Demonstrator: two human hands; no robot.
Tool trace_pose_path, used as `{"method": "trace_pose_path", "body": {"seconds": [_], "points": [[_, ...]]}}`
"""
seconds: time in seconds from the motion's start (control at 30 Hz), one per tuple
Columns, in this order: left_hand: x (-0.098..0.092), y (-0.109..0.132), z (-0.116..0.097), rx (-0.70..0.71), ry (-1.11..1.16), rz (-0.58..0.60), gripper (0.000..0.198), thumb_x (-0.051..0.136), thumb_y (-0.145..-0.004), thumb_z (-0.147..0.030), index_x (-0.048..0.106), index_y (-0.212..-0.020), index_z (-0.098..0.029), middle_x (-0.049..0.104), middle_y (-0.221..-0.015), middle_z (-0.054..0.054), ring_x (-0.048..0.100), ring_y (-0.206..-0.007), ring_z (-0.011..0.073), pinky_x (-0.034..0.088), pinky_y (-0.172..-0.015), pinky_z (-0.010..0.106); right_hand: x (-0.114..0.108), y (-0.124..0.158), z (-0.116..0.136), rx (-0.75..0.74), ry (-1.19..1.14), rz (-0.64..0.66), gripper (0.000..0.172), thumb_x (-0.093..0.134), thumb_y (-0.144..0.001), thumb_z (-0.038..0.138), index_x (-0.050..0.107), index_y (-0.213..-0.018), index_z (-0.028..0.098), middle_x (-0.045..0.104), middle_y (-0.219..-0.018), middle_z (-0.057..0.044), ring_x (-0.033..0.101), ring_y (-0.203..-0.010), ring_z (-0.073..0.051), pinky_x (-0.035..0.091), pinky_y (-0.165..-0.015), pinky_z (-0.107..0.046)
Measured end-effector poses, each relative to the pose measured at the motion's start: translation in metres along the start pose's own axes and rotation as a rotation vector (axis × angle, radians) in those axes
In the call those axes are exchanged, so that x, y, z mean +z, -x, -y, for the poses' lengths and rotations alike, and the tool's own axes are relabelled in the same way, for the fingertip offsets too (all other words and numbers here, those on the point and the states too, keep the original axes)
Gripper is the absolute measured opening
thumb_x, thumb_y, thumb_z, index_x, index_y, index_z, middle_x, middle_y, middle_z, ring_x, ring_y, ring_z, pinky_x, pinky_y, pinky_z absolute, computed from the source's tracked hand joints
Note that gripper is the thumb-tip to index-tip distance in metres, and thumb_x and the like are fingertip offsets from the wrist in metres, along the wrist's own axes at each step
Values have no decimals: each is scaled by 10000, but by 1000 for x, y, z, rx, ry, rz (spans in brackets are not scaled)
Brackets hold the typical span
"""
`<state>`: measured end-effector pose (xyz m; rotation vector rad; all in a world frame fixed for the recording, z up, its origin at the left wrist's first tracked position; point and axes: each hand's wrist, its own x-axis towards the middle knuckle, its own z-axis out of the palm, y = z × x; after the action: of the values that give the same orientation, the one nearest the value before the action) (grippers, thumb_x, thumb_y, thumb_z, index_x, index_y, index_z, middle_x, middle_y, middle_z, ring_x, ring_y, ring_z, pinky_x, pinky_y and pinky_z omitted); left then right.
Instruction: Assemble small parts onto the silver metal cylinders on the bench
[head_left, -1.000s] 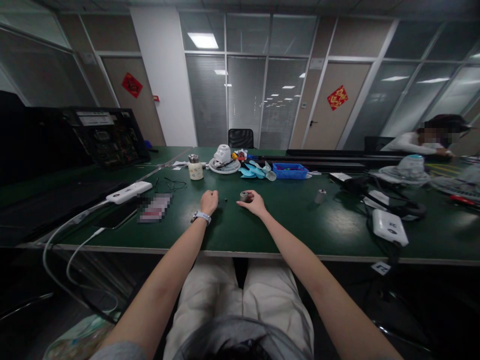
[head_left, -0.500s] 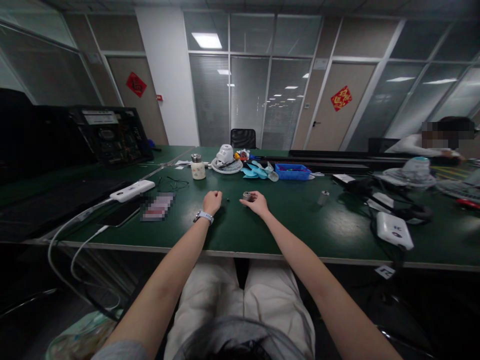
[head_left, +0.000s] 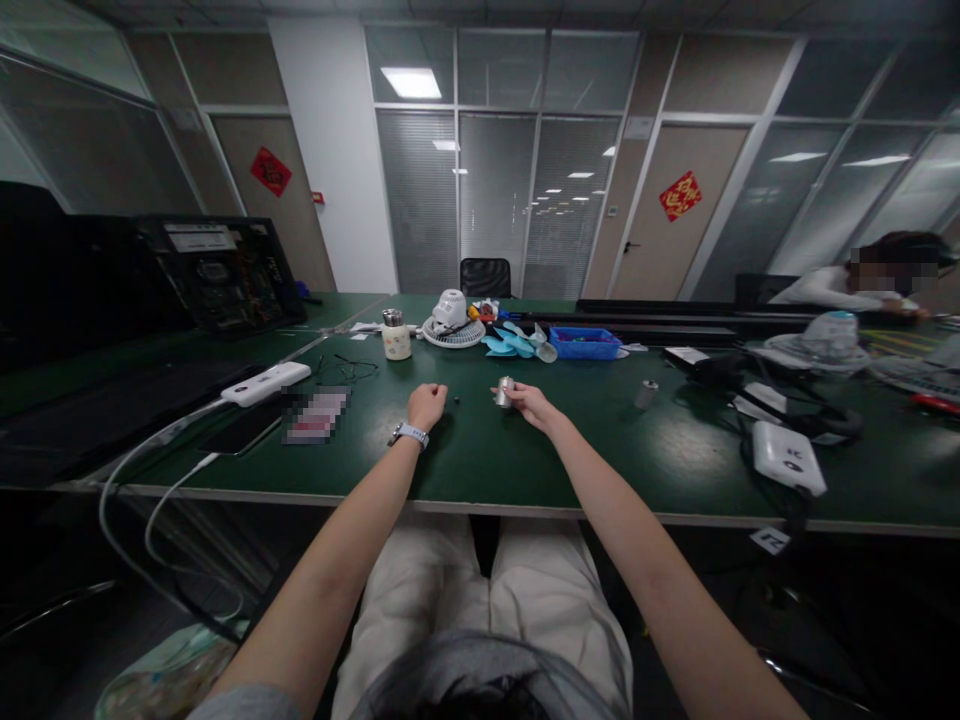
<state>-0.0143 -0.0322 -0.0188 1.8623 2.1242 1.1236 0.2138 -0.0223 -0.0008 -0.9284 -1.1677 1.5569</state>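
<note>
My right hand (head_left: 531,402) grips a small silver cylinder (head_left: 505,392), which looks like an electric motor, between thumb and fingers, a little tilted over the green table. My left hand (head_left: 427,403), with a watch (head_left: 409,434) at the wrist, is closed in a fist on or just over the table; what it holds, if anything, is hidden. Between the hands lies a tiny dark part (head_left: 457,400), nearer the left one. A second similar silver cylinder (head_left: 646,393) stands farther right.
Behind the hands are a white fan (head_left: 452,318), blue fan blades (head_left: 510,341), a blue basket (head_left: 585,343) and a cream jar (head_left: 397,342). A power strip (head_left: 266,384) and phone (head_left: 244,427) lie left. Cables and a white box (head_left: 789,459) lie right. A person sits far right.
My right hand has moved slightly right with the silver motor, which is now turned so more of its side shows. My left hand has stayed nearly still.
</note>
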Motion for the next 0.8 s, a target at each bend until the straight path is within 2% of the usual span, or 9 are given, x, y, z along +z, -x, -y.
{"method": "trace_pose_path", "body": {"seconds": [0.17,0.27,0.37,0.43,0.5,0.67,0.8], "points": [[2,-1,2,21,-7,-4,350,379,-831,-338,617,-633,-175,616,-644,44,503,-608,150,277,-558,263,2,-1,2,19,-105,-2,228,470,-893,140,514,-1116,127,709,-912,-102,682,-786,-155,543,-766,-297],[2,-1,1,18,-5,-6,339,383,-825,-336,611,-629,-178,615,-647,45,498,-609,150,273,-557,262,0,-1,3,-29,17,-112,364,544,-865,193,453,-1217,178,699,-965,-85,681,-830,-167,543,-743,-307],[1,0,0,1,7,4,338,383,-824,-336,615,-636,-178,617,-646,44,499,-606,150,279,-557,258,-17,3,7,-224,416,-351,598,641,-796,282,370,-1329,253,685,-1025,-57,666,-911,-194,511,-829,-351],[0,0,-1,-4,14,14,339,382,-825,-338,617,-640,-178,615,-641,42,498,-599,149,279,-552,256,-38,7,11,-365,731,-537,650,644,-780,330,350,-1358,278,677,-1055,-55,650,-952,-229,471,-890,-398],[0,1,-1,-1,16,20,342,382,-826,-343,617,-642,-177,614,-637,40,497,-592,148,279,-546,255,-63,13,17,-442,935,-720,651,610,-797,336,323,-1378,277,667,-1084,-67,639,-969,-259,442,-908,-429],[1,0,-1,8,17,21,341,386,-825,-345,621,-645,-175,620,-642,40,504,-595,146,285,-553,254,-122,31,29,-415,1053,-1123,705,561,-802,251,214,-1416,224,633,-1145,-116,614,-1007,-283,409,-888,-431],[0,1,-1,9,17,23,340,388,-823,-348,628,-653,-177,631,-654,45,512,-609,152,296,-564,254,-149,43,29,-379,1028,-1415,694,520,-790,177,203,-1406,190,588,-1203,-176,563,-1091,-303,350,-912,-463]]}}
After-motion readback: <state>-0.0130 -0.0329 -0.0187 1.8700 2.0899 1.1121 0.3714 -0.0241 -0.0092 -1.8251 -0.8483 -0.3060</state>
